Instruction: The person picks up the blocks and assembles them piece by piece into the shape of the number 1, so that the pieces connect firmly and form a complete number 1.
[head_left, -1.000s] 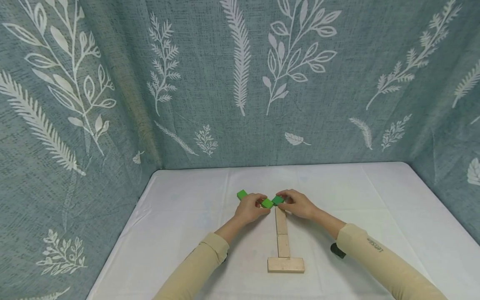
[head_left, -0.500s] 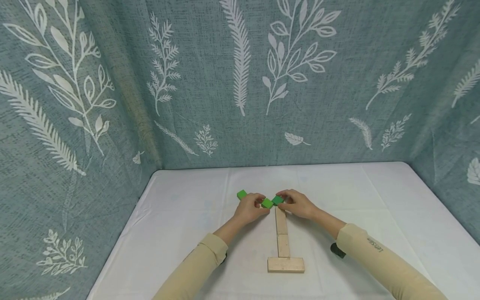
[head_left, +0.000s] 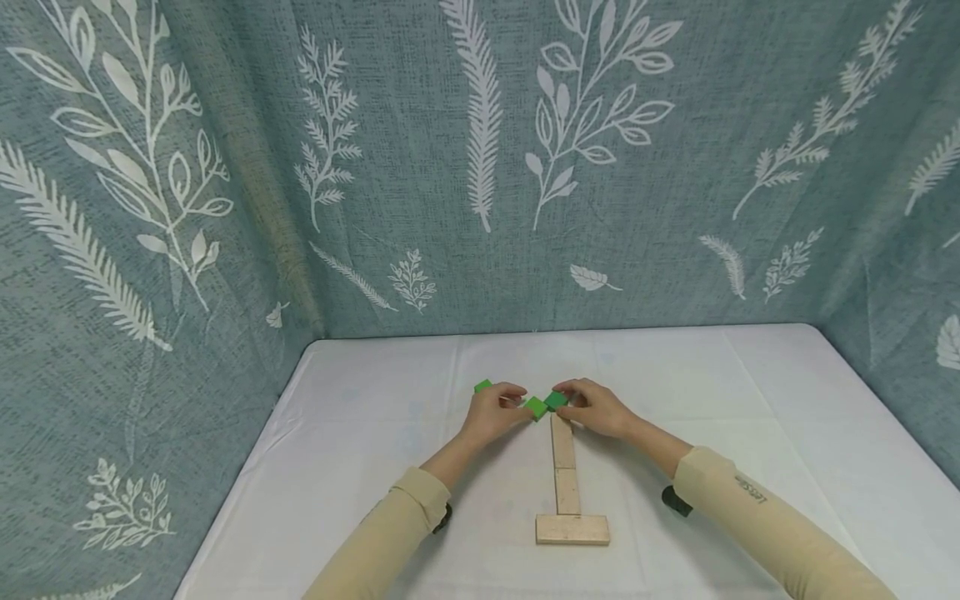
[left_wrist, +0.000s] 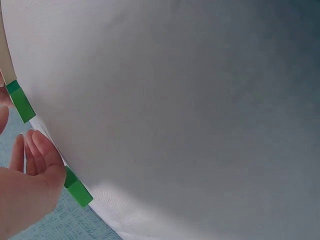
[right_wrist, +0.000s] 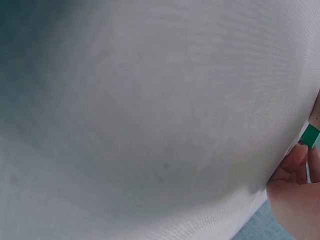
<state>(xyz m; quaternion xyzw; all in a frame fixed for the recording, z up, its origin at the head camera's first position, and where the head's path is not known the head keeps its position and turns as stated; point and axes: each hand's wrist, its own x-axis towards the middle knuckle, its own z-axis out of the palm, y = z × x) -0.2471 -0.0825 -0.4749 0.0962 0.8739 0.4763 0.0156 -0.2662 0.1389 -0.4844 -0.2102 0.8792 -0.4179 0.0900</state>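
Note:
My left hand [head_left: 491, 415] is beside a light green block [head_left: 536, 407], its thumb and fingers parted. In the left wrist view a gap shows between the left fingers and that block [left_wrist: 22, 104]. With thumb and fingers, my right hand [head_left: 598, 410] pinches a dark green block [head_left: 556, 401], which meets the light green one at a corner. Another bright green block [head_left: 483, 387] lies behind the left hand, partly hidden by it. Just below the dark green block, two wooden planks [head_left: 564, 467] form a line toward the front.
A crosswise wooden plank [head_left: 572, 530] lies at the near end of the line. White cloth covers the table [head_left: 697, 375]. A blue-green curtain with white leaf prints [head_left: 420, 167] surrounds its back and sides.
My left hand has let go of the light green block and shifted slightly left, covering more of the rear green block. The right hand has kept its place.

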